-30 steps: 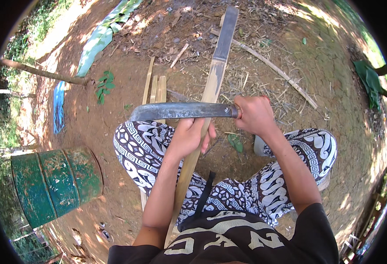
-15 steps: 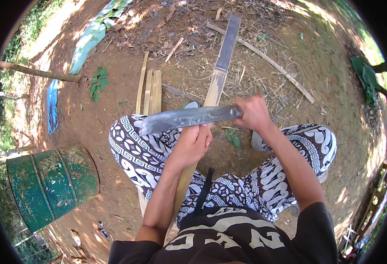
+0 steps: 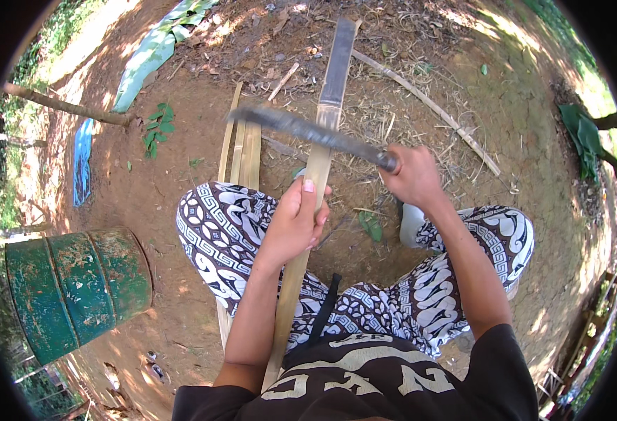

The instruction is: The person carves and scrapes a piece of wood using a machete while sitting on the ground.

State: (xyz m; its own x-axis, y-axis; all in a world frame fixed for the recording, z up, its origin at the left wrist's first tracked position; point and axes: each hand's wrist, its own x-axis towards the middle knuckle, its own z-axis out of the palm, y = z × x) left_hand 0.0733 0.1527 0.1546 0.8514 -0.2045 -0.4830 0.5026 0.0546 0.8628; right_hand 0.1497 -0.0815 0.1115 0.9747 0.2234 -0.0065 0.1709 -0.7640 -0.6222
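Observation:
My left hand (image 3: 298,217) is closed around a long flat bamboo strip (image 3: 319,163), thumb along its upper face. The strip runs from beside my waist up and away to the far middle. Its far part is dark, its near part pale, with a node between. In my right hand (image 3: 415,177) is the handle of a machete (image 3: 307,131). The blade reaches leftward and lies across the strip, just beyond my left hand; it is slightly blurred. Whether its edge touches the strip I cannot tell. My right fingers are wrapped round the handle.
Several pale bamboo strips (image 3: 250,154) lie on the ground beyond my left knee. A thin stick (image 3: 431,102) and fine shavings (image 3: 410,144) lie at the far right. A rusty green drum (image 3: 80,291) stands at left, near a blue sheet (image 3: 82,163) and a large leaf (image 3: 150,56).
The machete has moved away from me along the bamboo strip, its blade tip swinging farther out. The strip's far end has shifted left. My left hand still grips it, thumb now visible on top.

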